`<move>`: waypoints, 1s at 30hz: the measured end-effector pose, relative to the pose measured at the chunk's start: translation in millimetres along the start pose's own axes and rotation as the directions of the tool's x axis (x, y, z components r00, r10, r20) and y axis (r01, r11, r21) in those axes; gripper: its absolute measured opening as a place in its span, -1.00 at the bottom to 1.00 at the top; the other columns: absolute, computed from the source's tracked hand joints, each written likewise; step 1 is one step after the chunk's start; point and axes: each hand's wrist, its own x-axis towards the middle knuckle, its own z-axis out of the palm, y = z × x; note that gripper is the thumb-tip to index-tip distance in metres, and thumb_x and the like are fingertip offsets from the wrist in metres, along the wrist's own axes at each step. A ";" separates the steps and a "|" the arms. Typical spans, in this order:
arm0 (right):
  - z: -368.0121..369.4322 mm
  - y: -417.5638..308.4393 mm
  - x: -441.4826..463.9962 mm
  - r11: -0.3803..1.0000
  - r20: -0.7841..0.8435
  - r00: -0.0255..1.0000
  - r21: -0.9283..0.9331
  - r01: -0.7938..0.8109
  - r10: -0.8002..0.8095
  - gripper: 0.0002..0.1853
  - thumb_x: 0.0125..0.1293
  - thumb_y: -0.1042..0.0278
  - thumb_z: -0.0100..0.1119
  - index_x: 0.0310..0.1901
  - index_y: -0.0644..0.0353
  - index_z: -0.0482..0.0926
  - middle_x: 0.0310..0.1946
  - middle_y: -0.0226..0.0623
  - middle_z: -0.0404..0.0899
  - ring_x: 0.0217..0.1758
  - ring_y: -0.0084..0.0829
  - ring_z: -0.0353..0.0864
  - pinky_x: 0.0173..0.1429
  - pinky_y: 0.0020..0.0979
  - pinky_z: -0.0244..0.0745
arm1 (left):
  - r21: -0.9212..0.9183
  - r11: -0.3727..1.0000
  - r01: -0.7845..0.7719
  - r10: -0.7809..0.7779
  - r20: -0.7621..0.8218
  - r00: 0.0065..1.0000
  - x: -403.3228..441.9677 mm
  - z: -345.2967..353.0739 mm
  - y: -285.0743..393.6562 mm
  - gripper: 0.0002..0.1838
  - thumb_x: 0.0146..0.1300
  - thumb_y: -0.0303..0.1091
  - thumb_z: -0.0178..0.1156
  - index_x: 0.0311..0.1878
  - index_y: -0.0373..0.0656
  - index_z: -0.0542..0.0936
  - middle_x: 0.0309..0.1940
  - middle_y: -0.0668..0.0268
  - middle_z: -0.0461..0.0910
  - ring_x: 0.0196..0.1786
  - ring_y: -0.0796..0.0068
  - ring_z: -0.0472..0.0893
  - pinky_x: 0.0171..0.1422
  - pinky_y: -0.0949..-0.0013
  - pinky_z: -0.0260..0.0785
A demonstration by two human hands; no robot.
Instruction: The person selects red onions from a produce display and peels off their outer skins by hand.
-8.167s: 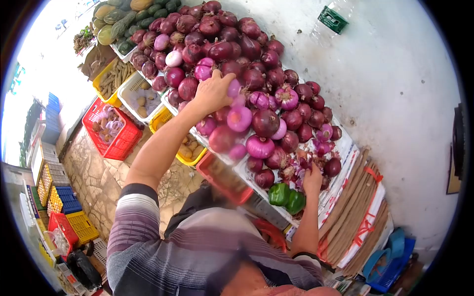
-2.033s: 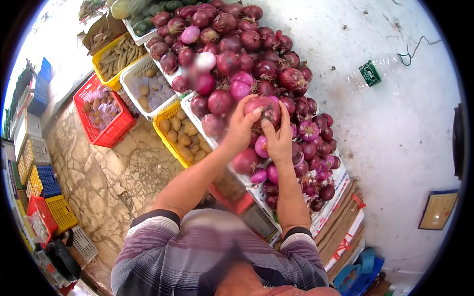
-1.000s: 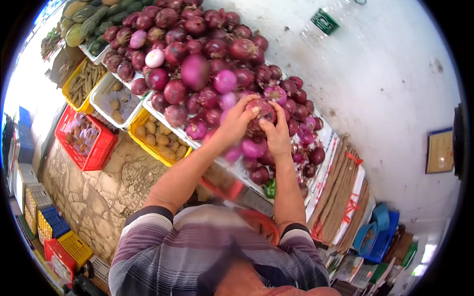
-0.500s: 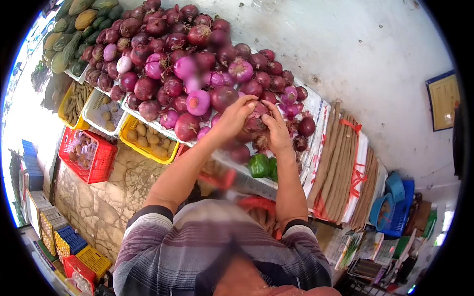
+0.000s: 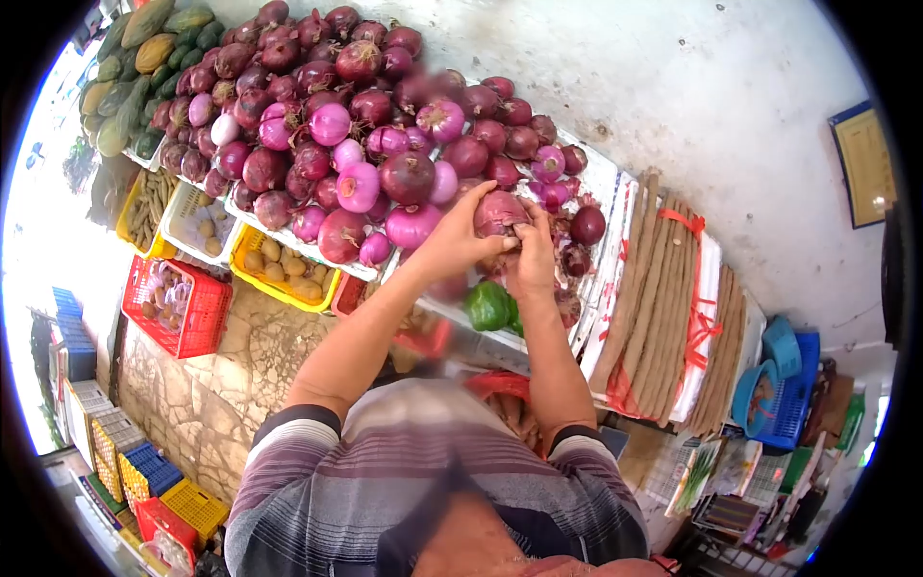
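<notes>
Between both hands is a red onion [image 5: 499,213] with dull, papery skin, held above the near right part of the onion pile [image 5: 317,106]. My left hand [image 5: 461,236] wraps round its left side, the thumb near its lower edge. My right hand [image 5: 535,252] grips it from the right, fingers bent against it. Some onions in the pile are dark with dry skin, others bright pink and smooth. Just below the hands lies a green pepper [image 5: 488,306], with a second one partly hidden behind my right forearm. Loose skins lie right of the hands.
Long brown roots [image 5: 646,298] tied with red ribbon lie at the right. Potatoes fill a yellow basket [image 5: 322,304]; a red basket [image 5: 204,322] stands lower left. Green and yellow gourds [image 5: 120,96] are at the upper left. Blue baskets [image 5: 798,404] stand far right.
Eight seconds ago my hands were apart, one over the pile and one near the peppers. Now both hold one onion, with the fingers shifted on it since half a second ago. The view has turned.
</notes>
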 end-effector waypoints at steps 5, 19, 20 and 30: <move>-9.3 -5.8 -5.8 0.998 0.009 1.000 -0.067 -0.002 0.002 -0.50 0.36 0.40 -0.06 0.34 0.23 0.32 0.13 -0.06 0.51 0.07 -0.27 0.62 0.12 -0.24 0.65 | 0.078 0.996 -0.036 0.033 0.039 0.999 1.4 9.7 -3.2 -0.07 0.19 -0.17 0.47 0.54 -0.28 0.23 0.32 0.01 0.45 0.39 0.26 0.45 0.48 0.23 0.30; -27.9 -13.4 -19.7 0.783 0.058 0.954 -0.557 0.276 -0.295 -0.60 0.46 0.36 -0.07 0.21 0.37 0.52 0.09 -0.16 0.58 0.12 -0.41 0.52 0.29 -0.36 0.40 | -0.281 0.948 0.147 -0.124 0.096 0.988 -2.7 32.7 -9.0 -0.29 0.29 -0.24 0.33 0.47 -0.15 0.32 0.20 0.18 0.51 0.24 0.43 0.50 0.31 0.34 0.40; -31.4 -13.8 -20.7 0.803 0.050 0.962 -0.541 0.251 -0.267 -0.60 0.45 0.36 -0.04 0.23 0.37 0.52 0.12 -0.12 0.58 0.16 -0.36 0.54 0.32 -0.34 0.39 | -0.290 0.945 0.151 -0.124 0.109 0.986 -2.3 32.3 -12.7 -0.30 0.29 -0.24 0.32 0.47 -0.14 0.33 0.19 0.20 0.51 0.23 0.44 0.50 0.28 0.35 0.42; -48.2 -8.2 -30.0 0.699 0.046 0.950 -0.666 0.260 -0.310 -0.51 0.48 0.31 0.02 0.35 0.39 0.48 0.21 -0.01 0.58 0.26 -0.26 0.54 0.41 -0.32 0.35 | 0.025 0.999 -0.039 0.041 -0.093 0.995 4.2 44.9 -20.0 -0.62 0.59 -0.22 0.05 0.24 -0.28 0.60 0.04 0.23 0.69 0.07 0.51 0.59 0.22 0.38 0.44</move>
